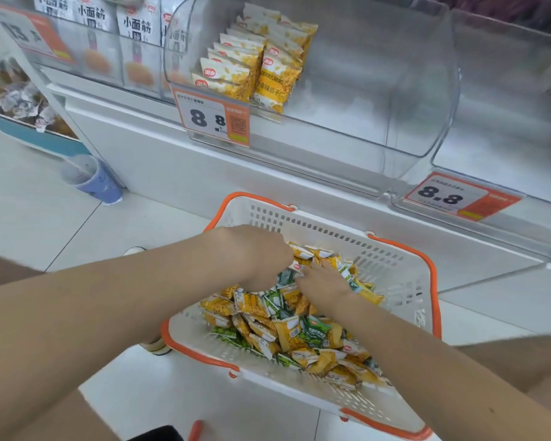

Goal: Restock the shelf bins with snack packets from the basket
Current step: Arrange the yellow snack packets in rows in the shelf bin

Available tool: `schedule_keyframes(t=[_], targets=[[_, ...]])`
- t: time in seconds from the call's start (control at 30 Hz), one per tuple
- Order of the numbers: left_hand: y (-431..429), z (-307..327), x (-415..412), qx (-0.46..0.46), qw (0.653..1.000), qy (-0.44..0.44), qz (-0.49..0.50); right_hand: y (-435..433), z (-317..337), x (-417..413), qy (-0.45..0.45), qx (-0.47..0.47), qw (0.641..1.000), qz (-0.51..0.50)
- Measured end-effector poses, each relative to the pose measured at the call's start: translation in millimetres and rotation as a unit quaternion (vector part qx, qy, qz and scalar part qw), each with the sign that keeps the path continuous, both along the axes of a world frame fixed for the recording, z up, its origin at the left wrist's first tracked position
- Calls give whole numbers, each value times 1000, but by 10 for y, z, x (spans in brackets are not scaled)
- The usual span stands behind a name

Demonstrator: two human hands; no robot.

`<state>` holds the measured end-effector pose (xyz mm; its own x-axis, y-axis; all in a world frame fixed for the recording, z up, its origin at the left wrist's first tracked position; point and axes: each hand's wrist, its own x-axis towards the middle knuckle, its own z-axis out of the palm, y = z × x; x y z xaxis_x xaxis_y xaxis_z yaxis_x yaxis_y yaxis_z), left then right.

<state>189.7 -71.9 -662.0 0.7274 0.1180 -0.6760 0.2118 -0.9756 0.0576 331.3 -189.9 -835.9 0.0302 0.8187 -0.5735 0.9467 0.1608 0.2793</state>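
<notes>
A white basket with orange rim (395, 272) sits on the floor, filled with several yellow and green snack packets (287, 329). My left hand (255, 256) reaches into its far side and grips a bunch of yellow packets (309, 253). My right hand (325, 281) lies on the pile just beside it, fingers pressed among the packets; what it holds is hidden. Above, a clear shelf bin (379, 100) holds two short rows of yellow packets (252, 65) at its left side.
A second clear bin (506, 128) stands to the right, with orange price tags (215, 119) on the bin fronts. White snack bags (134, 30) fill the bin at left. A blue cup with a straw (91, 179) stands on the tiled floor by the shelf base.
</notes>
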Motion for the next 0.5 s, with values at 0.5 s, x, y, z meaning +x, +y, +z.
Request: schedule_keyframes(t=[0.5], targets=[[325,635,-308,55,988,-30,138,263,1338,-264,440,242,833,-231]])
